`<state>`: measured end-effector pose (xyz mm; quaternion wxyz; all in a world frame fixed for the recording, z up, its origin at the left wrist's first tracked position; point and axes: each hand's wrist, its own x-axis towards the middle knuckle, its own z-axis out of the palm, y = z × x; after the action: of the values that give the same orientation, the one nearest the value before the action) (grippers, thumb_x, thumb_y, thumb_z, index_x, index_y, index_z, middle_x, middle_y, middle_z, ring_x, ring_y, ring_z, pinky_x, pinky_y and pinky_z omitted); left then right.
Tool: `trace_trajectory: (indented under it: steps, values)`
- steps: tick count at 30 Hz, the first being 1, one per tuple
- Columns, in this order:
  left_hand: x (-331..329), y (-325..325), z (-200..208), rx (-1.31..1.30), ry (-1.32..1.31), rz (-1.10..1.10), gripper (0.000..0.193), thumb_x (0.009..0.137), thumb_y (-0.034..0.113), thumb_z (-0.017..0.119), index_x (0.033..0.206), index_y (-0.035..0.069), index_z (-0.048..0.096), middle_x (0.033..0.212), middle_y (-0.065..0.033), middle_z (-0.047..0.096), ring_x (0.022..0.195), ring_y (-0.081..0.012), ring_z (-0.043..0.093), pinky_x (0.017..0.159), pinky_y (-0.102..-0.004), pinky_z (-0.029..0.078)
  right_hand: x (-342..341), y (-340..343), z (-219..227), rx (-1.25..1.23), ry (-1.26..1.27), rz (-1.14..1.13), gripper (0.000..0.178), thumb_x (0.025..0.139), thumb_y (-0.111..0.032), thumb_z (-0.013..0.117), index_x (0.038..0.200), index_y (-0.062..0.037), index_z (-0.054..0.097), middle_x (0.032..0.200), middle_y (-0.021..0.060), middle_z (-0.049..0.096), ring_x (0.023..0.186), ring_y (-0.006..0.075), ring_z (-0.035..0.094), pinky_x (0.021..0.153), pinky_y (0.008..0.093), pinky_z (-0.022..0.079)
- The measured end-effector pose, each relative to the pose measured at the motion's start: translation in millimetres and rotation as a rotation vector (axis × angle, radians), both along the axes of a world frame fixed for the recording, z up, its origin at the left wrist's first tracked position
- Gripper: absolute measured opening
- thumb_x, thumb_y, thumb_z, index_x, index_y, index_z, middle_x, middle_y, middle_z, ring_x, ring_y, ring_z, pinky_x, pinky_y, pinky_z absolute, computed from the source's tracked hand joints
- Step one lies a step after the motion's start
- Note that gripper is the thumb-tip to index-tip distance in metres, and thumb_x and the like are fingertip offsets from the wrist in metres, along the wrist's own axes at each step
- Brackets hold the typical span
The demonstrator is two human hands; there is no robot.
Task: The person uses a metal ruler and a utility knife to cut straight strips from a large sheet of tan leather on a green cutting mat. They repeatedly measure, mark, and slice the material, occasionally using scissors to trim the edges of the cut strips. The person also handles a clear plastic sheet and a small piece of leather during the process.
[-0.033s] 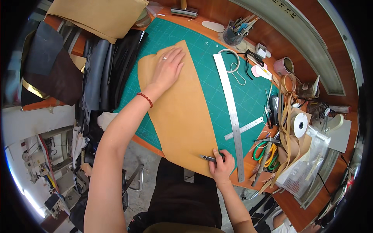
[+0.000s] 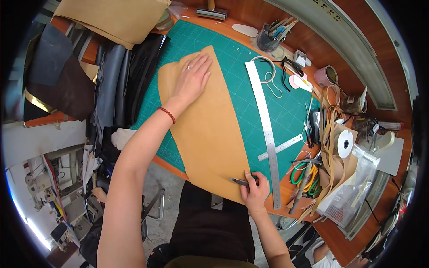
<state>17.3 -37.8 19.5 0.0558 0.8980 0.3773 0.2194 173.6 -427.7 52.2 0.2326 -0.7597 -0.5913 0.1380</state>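
A large tan leather piece (image 2: 210, 129) lies across the green cutting mat (image 2: 178, 44), its near end overhanging the table edge toward my lap. My left hand (image 2: 195, 78) rests flat on the leather's far part, fingers stretched out and slightly apart. At the near right corner of the leather, my right hand (image 2: 255, 192) is closed around a small dark knife with a metal tip (image 2: 240, 182), which points left over the leather. That hand's fingertips touch the leather's right edge. A long steel ruler (image 2: 268, 138) lies to the right, crossing a shorter steel ruler (image 2: 288, 145).
Folded tan leather (image 2: 111, 20) and dark leather rolls (image 2: 118, 85) are at the left. Along the back stand a roller (image 2: 212, 13) and a tool cup (image 2: 268, 41). Scissors (image 2: 300, 173), leather strips (image 2: 328, 147) and a white spool (image 2: 345, 144) crowd the right side.
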Motion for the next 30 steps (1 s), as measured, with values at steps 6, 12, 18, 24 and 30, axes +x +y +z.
trace_trajectory:
  steps: [6, 12, 18, 24, 30]
  values:
    - [-18.8, 3.8, -7.3, -0.110, 0.028, 0.015, 0.044, 0.102, 0.022, 0.051, 0.143, 0.005, 0.049, 0.156, -0.0102, 0.041, 0.147, -0.0277, 0.034, 0.122, -0.0501, 0.023, 52.4, 7.4, 19.8, -0.013, 0.051, -0.311, 0.045, 0.073, -0.006, 0.081, 0.113, -0.0039, 0.063, 0.104, 0.0108, 0.060, 0.086, 0.0274, 0.060, 0.075, 0.0393, 0.050]
    - [-8.4, -2.7, -0.4, -0.016, 0.190, 0.154, 0.045, 0.100, 0.025, 0.052, 0.143, 0.011, 0.050, 0.156, -0.0058, 0.042, 0.147, -0.0261, 0.034, 0.120, -0.0588, 0.021, 82.5, 7.1, 18.9, -0.350, 0.272, -0.420, 0.038, 0.077, -0.010, 0.084, 0.102, 0.0004, 0.057, 0.088, 0.0117, 0.056, 0.081, 0.0238, 0.059, 0.070, 0.0336, 0.048]
    - [-11.6, 6.4, -11.9, 0.018, 0.134, 0.151, 0.046, 0.101, 0.028, 0.049, 0.145, 0.015, 0.048, 0.156, -0.0041, 0.041, 0.145, -0.0284, 0.036, 0.119, -0.0607, 0.020, 66.6, 9.1, 13.8, -0.092, 0.203, -0.428, 0.034, 0.076, -0.008, 0.084, 0.096, 0.0008, 0.057, 0.088, 0.0107, 0.055, 0.077, 0.0226, 0.057, 0.070, 0.0345, 0.048]
    - [-8.0, 7.2, -1.1, 0.099, 0.098, 0.152, 0.045, 0.100, 0.025, 0.054, 0.142, 0.010, 0.050, 0.153, -0.0082, 0.044, 0.145, -0.0289, 0.037, 0.120, -0.0563, 0.024, 71.4, 2.6, 6.4, -0.194, 0.380, -0.487, 0.029, 0.079, -0.003, 0.081, 0.096, -0.0004, 0.058, 0.087, 0.0068, 0.060, 0.070, 0.0142, 0.054, 0.065, 0.0290, 0.046]
    - [-19.2, 8.8, -14.3, 0.029, 0.009, 0.138, 0.044, 0.097, 0.025, 0.058, 0.136, 0.006, 0.053, 0.145, -0.0133, 0.052, 0.139, -0.0305, 0.045, 0.118, -0.0481, 0.033, 43.6, 23.8, 30.7, -0.087, 0.708, -0.471, 0.021, 0.085, -0.001, 0.078, 0.098, -0.0003, 0.062, 0.087, 0.0009, 0.066, 0.074, 0.0059, 0.056, 0.065, 0.0209, 0.044]
